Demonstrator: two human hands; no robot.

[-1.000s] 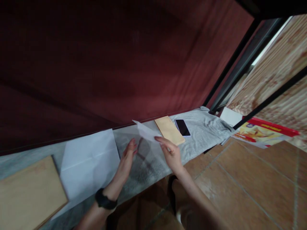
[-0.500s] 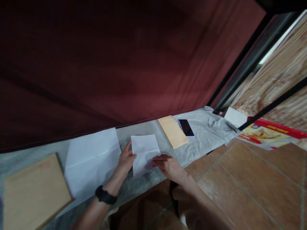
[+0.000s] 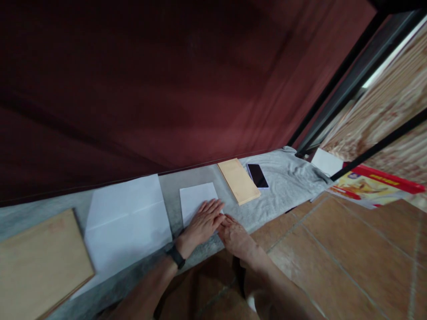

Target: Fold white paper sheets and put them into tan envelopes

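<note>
A folded sheet of white paper (image 3: pixel 196 198) lies on the grey cloth, partly covered by my hands. My left hand (image 3: pixel 203 221) rests flat on it with the fingers stretched toward the right edge. Beside it, touching, is my right hand (image 3: pixel 235 235) at the near right corner of the paper; its fingertips are partly hidden behind the left hand, so I cannot see what lies beneath them. Left of the folded sheet a larger white sheet (image 3: pixel 128 222) is spread out, with a crease across it.
A stack of large brown envelopes (image 3: pixel 43 266) overlaps the big sheet at left. Smaller tan envelopes (image 3: pixel 238 180) and a phone (image 3: pixel 257 176) lie on the grey cloth (image 3: pixel 287 178) at right. A dark red curtain (image 3: pixel 187 98) hangs behind; a colourful box (image 3: pixel 370 186) stands on the tiled floor.
My left hand has moved from the folded paper's left edge across to its right side, now flat beside my right hand. The right hand has shifted slightly nearer the corner.
</note>
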